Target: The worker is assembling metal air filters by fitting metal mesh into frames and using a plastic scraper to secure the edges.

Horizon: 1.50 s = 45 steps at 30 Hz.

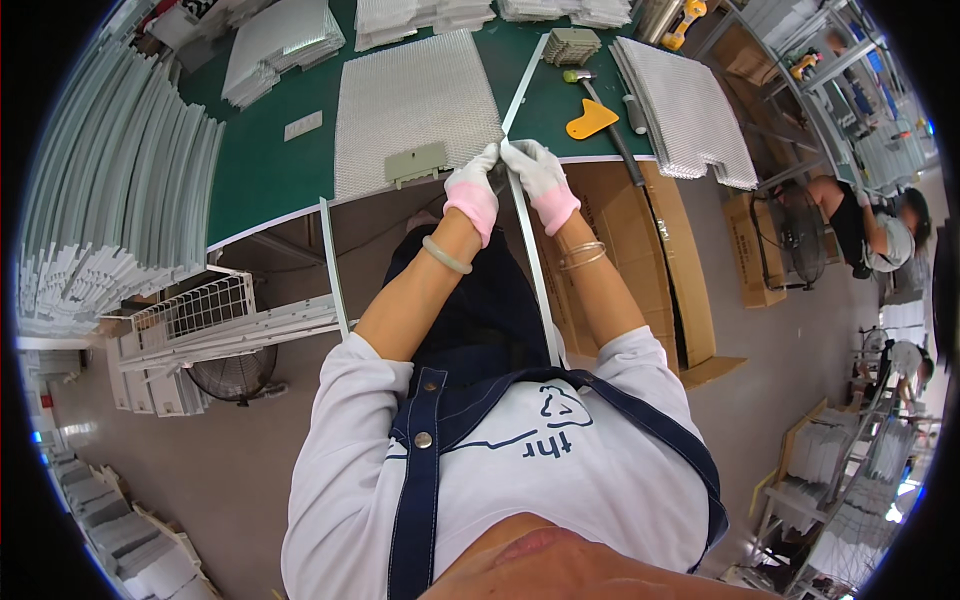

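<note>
My two hands, in white gloves with pink cuffs, meet at the table's front edge. Both my left hand and my right hand pinch a long, thin whitish metal strip. One length of it runs down toward my body, and another slants away over the table; the bend or joint between them lies at my fingertips, partly hidden. Left of the hands, a silvery mesh panel lies flat on the green table. A grey-green block rests on the panel's near edge, close to my left hand.
On the right lie a hammer, a yellow scraper-like piece and stacked mesh panels. Cardboard stands below the table's right side. Another thin strip juts past the front edge at left. Many long profiles are piled far left.
</note>
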Each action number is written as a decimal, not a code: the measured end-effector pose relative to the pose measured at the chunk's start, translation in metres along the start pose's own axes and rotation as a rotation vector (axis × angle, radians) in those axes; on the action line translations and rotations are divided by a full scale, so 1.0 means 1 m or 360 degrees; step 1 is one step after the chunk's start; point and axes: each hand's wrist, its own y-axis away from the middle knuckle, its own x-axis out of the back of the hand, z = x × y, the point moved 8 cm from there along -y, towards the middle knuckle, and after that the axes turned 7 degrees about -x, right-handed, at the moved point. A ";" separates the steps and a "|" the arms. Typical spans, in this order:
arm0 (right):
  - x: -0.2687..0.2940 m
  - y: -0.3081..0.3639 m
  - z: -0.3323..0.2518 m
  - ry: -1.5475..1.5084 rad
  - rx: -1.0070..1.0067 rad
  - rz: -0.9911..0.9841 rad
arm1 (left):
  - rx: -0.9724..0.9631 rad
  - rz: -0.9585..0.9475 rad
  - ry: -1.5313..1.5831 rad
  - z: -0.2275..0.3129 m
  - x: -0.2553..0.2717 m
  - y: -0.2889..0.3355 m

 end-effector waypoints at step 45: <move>-0.039 0.000 0.031 -0.0264 -0.0534 -0.0340 | -0.0121 0.0093 -0.0054 0.159 0.183 0.079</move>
